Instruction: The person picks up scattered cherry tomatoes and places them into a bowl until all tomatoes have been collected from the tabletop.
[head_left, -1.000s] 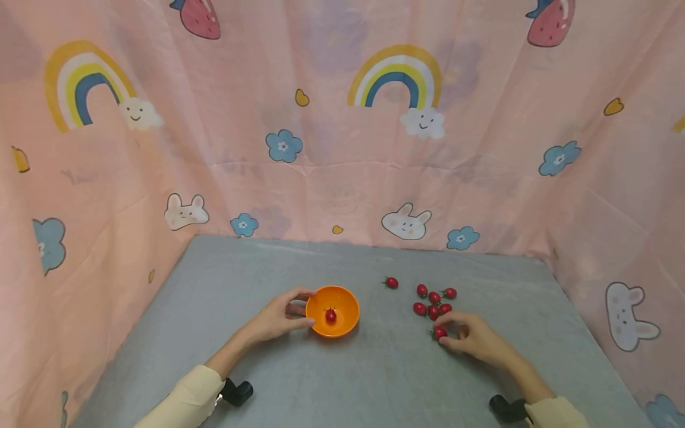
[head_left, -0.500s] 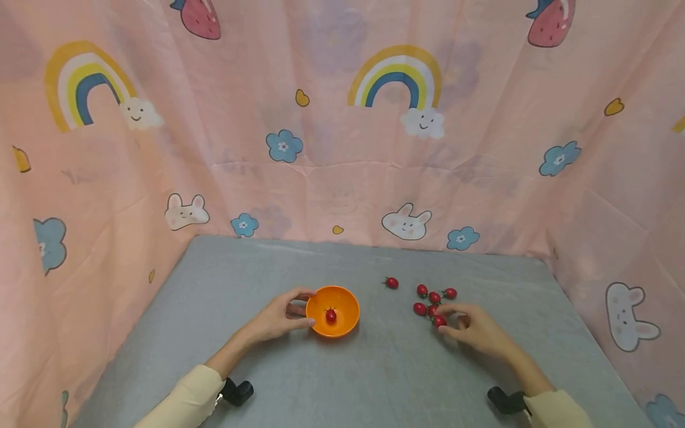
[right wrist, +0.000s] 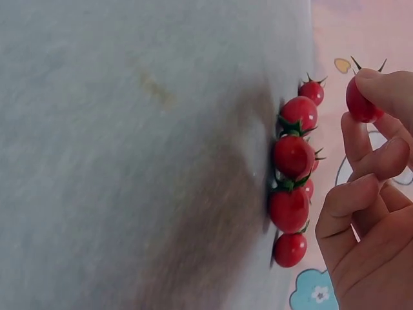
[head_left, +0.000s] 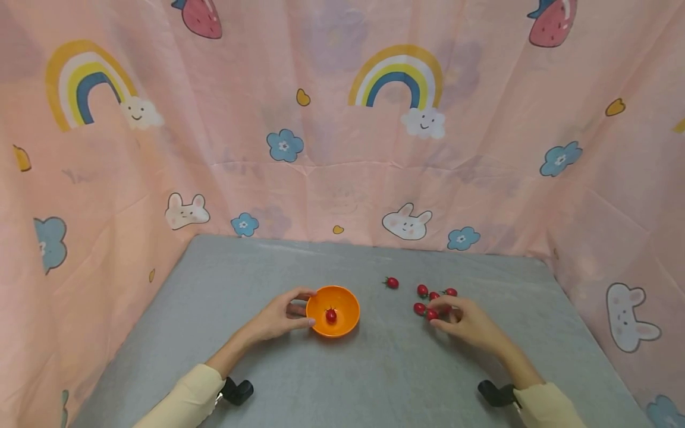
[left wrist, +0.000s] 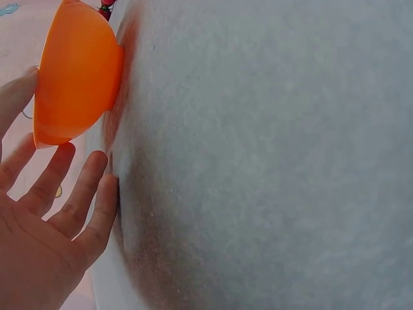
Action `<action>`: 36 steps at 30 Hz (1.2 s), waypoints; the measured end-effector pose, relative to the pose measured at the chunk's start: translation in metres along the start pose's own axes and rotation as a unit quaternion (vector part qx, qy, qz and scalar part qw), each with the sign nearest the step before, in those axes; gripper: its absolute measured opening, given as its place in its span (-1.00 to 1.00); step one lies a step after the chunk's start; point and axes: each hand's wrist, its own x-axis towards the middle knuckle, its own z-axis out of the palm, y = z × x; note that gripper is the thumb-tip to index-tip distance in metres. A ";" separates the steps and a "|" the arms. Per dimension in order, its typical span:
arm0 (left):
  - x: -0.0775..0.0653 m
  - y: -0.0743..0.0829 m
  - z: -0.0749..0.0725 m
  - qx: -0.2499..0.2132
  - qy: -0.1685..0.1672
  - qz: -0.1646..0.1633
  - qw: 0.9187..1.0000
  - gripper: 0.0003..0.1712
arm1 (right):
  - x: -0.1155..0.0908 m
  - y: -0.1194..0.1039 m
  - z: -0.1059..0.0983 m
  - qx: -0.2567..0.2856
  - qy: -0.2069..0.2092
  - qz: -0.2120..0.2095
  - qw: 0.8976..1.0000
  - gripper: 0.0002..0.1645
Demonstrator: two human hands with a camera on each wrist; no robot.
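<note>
My left hand (head_left: 279, 313) holds the left side of an orange bowl (head_left: 350, 321), thumb and fingers at its rim. The bowl stands upright on the table, and one cherry tomato (head_left: 331, 315) lies inside it. In the left wrist view the bowl (left wrist: 77, 77) is seen from its side, above the spread fingers. My right hand (head_left: 471, 326) pinches another cherry tomato (right wrist: 362, 102) between thumb and fingers, raised off the cloth. Below it, several cherry tomatoes (right wrist: 293, 156) with green stems lie in a cluster, partly hidden by this hand in the head view.
A single cherry tomato (head_left: 392, 283) lies apart, between the bowl and the cluster. Grey cloth (head_left: 374, 380) covers the table. A pink printed curtain (head_left: 332, 190) hangs along its back and sides.
My right hand has moved away from me and a little left with the pinched cherry tomato, now over the cluster. My left hand and the bowl have stayed put.
</note>
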 end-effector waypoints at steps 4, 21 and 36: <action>0.000 -0.001 0.000 -0.004 -0.002 0.002 1.000 -0.35 | 0.005 -0.005 0.003 0.005 0.007 -0.012 1.000 -0.64; 0.002 -0.001 -0.001 -0.008 -0.008 0.010 1.000 -0.36 | 0.029 -0.022 0.021 0.047 0.024 -0.047 0.998 -0.65; 0.001 -0.001 -0.001 -0.001 -0.007 0.009 1.000 -0.36 | 0.053 -0.045 0.040 0.060 0.015 -0.032 0.998 -0.69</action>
